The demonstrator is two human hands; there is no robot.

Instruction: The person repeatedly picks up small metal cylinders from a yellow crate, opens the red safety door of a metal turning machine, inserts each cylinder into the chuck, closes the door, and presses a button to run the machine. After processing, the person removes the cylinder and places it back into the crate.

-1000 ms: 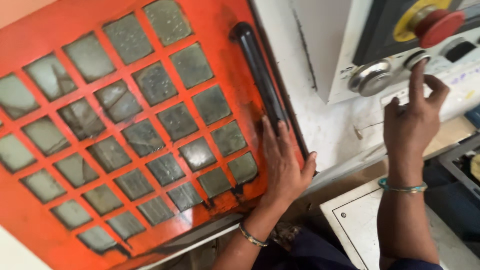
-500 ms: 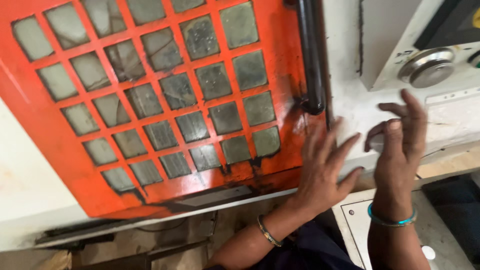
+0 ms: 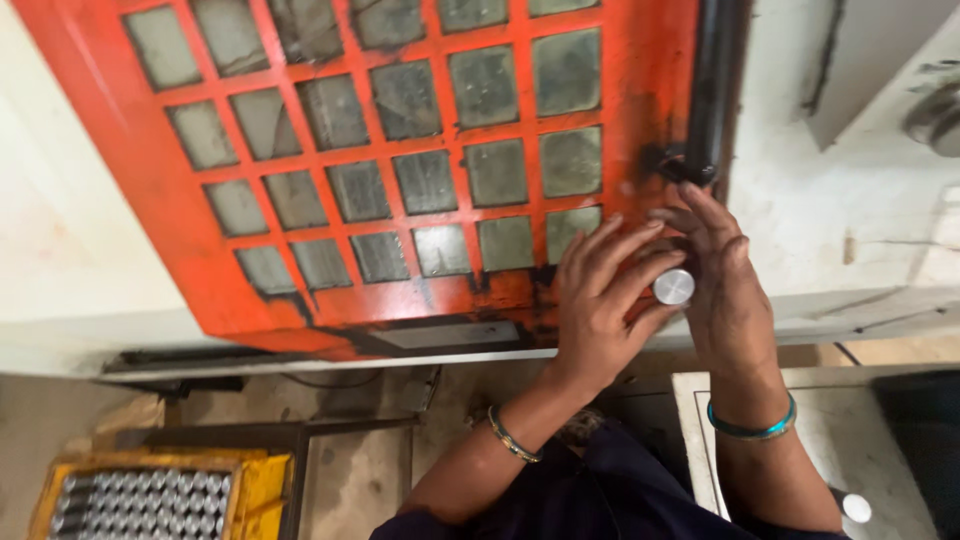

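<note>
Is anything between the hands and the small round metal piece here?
No. The round metal piece sits directly between the left hand and the right hand, fingers touching it, in front of the orange door.

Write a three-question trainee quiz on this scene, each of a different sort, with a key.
1. True or false: the left hand and right hand are held together at the orange door's lower right corner.
2. What sits between the hands? A) metal cylinder B) spanner C) rag
3. Fill in: the yellow crate at lower left holds rows of ___ parts.

Key: 1 true; 2 A; 3 metal
</note>
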